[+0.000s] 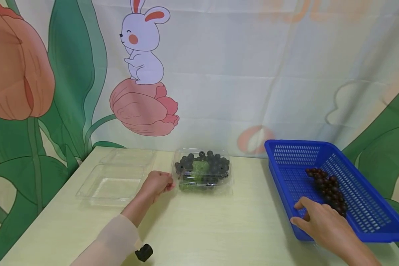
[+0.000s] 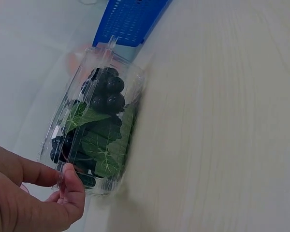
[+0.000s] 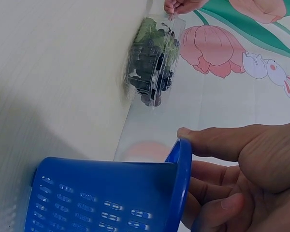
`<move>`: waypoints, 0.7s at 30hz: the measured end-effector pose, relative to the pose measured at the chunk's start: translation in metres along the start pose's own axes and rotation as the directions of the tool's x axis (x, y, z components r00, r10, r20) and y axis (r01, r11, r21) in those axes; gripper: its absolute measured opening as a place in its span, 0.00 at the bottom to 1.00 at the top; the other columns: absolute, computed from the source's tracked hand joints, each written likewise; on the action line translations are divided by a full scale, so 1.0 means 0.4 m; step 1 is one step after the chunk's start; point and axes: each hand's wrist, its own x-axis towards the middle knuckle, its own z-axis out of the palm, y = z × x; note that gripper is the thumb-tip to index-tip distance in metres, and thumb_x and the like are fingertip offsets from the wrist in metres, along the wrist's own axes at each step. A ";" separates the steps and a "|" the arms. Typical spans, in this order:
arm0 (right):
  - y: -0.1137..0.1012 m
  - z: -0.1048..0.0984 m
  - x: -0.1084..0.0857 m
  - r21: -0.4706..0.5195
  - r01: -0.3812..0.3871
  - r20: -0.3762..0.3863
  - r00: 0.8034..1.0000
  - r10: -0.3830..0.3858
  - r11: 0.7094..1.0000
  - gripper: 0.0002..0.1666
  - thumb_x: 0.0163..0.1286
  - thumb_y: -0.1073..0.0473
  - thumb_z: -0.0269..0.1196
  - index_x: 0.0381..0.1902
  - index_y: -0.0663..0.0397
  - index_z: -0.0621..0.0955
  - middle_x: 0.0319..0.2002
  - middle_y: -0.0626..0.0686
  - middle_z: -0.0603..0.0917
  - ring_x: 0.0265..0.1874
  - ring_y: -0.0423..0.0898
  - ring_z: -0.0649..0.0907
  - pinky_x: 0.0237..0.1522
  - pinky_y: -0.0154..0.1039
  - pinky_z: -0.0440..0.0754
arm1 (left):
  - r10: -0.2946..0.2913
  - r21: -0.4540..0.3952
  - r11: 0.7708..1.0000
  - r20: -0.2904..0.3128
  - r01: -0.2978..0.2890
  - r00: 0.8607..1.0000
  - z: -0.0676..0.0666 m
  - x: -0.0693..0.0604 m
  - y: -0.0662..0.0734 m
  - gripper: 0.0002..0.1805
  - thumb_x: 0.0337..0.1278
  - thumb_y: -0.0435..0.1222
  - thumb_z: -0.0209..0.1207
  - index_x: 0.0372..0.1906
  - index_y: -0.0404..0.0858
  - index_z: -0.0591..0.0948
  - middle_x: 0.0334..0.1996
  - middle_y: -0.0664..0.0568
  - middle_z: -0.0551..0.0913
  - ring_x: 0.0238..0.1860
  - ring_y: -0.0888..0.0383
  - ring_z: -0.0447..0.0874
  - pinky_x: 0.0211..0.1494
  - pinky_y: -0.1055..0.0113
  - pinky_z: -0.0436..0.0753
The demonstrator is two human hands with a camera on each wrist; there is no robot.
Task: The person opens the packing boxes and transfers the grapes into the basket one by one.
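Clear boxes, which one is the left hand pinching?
The filled box, with dark grapes inside; the left hand pinches its edge. The open box holds no grapes.

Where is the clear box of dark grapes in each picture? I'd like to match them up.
Head: the clear box sits a little below the middle.
Left wrist: the clear box slants, left of centre.
Right wrist: the clear box is near the top centre.
Shared landmark: the blue basket, at right in the head view, at the top edge in the left wrist view, at bottom left in the right wrist view.
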 end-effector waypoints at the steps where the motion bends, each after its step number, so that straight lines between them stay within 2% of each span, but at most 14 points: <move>1: 0.000 0.000 0.000 0.000 0.000 0.000 1.000 0.000 1.000 0.24 0.71 0.49 0.70 0.56 0.59 0.80 0.30 0.47 0.82 0.25 0.43 0.81 0.25 0.44 0.80 | 0.004 0.001 1.000 0.005 -0.004 1.000 0.000 -0.004 -0.001 0.20 0.68 0.20 0.51 0.62 0.15 0.73 0.58 0.29 0.76 0.31 0.61 0.79 0.38 0.73 0.83; 6: 0.000 0.000 0.000 0.000 0.000 0.002 1.000 0.000 1.000 0.24 0.71 0.49 0.70 0.56 0.58 0.80 0.30 0.47 0.82 0.25 0.43 0.81 0.25 0.44 0.80 | 0.005 0.016 1.000 0.034 -0.006 0.999 -0.006 -0.026 -0.005 0.24 0.67 0.20 0.51 0.65 0.14 0.68 0.62 0.27 0.73 0.32 0.60 0.80 0.41 0.71 0.84; 13: -0.001 0.000 0.000 -0.002 -0.005 0.007 1.000 0.005 1.000 0.24 0.71 0.49 0.70 0.56 0.58 0.80 0.30 0.46 0.82 0.25 0.43 0.81 0.26 0.45 0.80 | 0.005 0.042 0.999 0.070 -0.008 0.998 -0.017 -0.056 -0.016 0.24 0.69 0.22 0.50 0.67 0.13 0.66 0.59 0.27 0.75 0.34 0.59 0.80 0.44 0.68 0.84; 21: 0.000 0.000 -0.001 -0.001 -0.001 0.004 1.000 0.001 1.000 0.25 0.71 0.48 0.70 0.56 0.59 0.80 0.30 0.46 0.83 0.25 0.43 0.81 0.26 0.45 0.80 | -0.006 0.050 0.999 0.084 0.002 0.996 -0.028 -0.084 -0.027 0.25 0.69 0.23 0.51 0.67 0.14 0.65 0.54 0.29 0.76 0.34 0.59 0.81 0.45 0.66 0.85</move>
